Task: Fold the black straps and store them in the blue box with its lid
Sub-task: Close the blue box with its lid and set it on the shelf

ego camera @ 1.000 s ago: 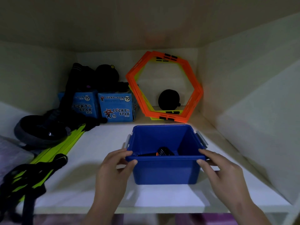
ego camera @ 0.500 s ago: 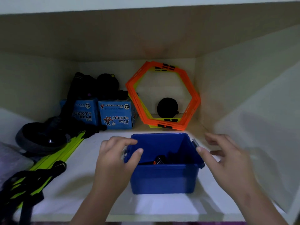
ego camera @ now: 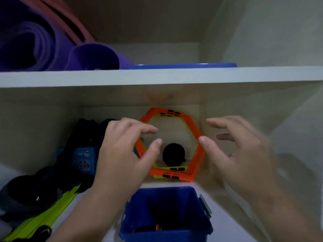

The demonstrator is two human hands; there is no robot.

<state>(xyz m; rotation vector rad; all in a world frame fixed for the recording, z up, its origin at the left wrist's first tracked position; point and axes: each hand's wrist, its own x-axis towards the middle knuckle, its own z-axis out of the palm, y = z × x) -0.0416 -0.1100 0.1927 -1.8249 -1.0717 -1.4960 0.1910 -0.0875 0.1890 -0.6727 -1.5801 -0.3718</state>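
The blue box [ego camera: 167, 231] stands open on the lower shelf at the bottom middle, with dark straps [ego camera: 148, 230] and a bit of orange lying in its bottom. A flat blue lid [ego camera: 183, 65] lies on the upper shelf, above and behind. My left hand [ego camera: 125, 154] and my right hand [ego camera: 239, 154] are both raised above the box with fingers spread and relaxed. Neither hand holds or touches anything. The right hand is blurred.
Orange and yellow hexagon rings [ego camera: 195, 154] lean on the back wall around a black ball [ego camera: 173, 154]. Blue cartons [ego camera: 83, 159], dark bags, a black wheel [ego camera: 26, 194] and a yellow-green ladder [ego camera: 45, 217] fill the left. Purple rolled mats [ego camera: 43, 42] lie on the upper shelf [ego camera: 157, 76].
Both hands let go of the blue box and rose above it. The view tilted up, bringing the upper shelf, mats and blue lid into sight.
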